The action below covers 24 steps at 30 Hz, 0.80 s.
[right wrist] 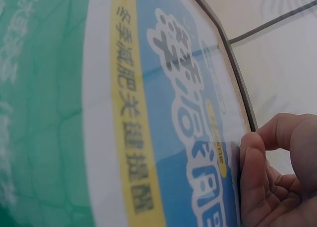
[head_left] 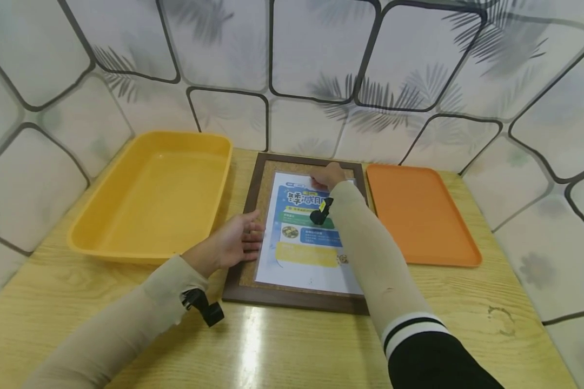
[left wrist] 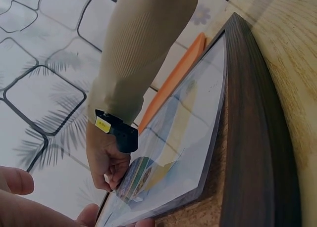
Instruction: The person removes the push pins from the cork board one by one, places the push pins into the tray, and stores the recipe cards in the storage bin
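1. Wooden table [head_left: 282,346]: one, pale grain, bearing everything below; tiled wall with leaf print behind and at both sides.
2. Yellow tub [head_left: 151,200]: one, deep-walled, on the left of the table, just beside the frame.
3. Cork board [head_left: 267,189]: one, in a dark brown frame [head_left: 292,300], lying flat at the centre between tub and tray; also seen edge-on from the left wrist [left wrist: 257,138].
4. Orange tray [head_left: 418,213]: one, shallow, on the right, just beside the frame; a sliver visible in the left wrist view [left wrist: 173,83].
5. Poster [head_left: 304,237]: one printed sheet, blue, green and yellow bands with large characters, lying on the cork inside the frame; close view from the right wrist [right wrist: 148,113]; top part lifted slightly off the cork in the left wrist view [left wrist: 173,153].
6. Left hand [head_left: 236,243]: one, fingers straight and relaxed, resting flat on the left rail of the frame, fingertips at the poster's edge.
7. Right hand [head_left: 327,175]: one, at the poster's top edge, fingers [right wrist: 255,172] curled and pinching that edge.
8. Wrist cameras: two, small, black, one strapped on each sleeve.
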Each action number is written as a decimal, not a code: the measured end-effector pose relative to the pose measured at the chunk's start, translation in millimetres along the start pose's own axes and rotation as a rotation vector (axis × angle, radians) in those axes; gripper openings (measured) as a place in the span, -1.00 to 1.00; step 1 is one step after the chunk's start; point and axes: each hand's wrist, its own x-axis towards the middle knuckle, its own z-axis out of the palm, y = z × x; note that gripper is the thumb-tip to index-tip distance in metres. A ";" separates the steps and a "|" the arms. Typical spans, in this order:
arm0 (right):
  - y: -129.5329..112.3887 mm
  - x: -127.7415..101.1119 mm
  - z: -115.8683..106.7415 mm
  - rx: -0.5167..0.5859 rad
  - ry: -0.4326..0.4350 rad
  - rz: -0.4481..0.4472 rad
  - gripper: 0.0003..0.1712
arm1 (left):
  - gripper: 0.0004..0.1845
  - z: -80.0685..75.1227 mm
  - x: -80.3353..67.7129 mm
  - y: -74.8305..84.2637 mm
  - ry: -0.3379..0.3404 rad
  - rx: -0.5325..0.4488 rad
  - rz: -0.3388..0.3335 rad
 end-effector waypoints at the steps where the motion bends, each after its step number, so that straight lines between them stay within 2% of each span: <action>1: 0.3 1.1 0.0 0.016 -0.004 -0.001 -0.80 | -0.42 0.0 -0.4 0.3 0.001 0.000 -0.001; 13: -1.3 2.4 -3.1 0.060 -0.050 0.009 -0.76 | -0.43 0.0 -1.6 1.1 0.008 0.006 -0.006; 20: -1.2 -1.4 -3.1 -0.079 -0.038 -0.046 -0.82 | -0.44 -0.6 -1.0 -0.5 0.005 0.015 -0.002; 24: -0.4 -1.8 -3.8 -0.073 -0.048 -0.052 -0.83 | -0.44 -0.7 -0.8 -1.1 0.009 0.015 -0.002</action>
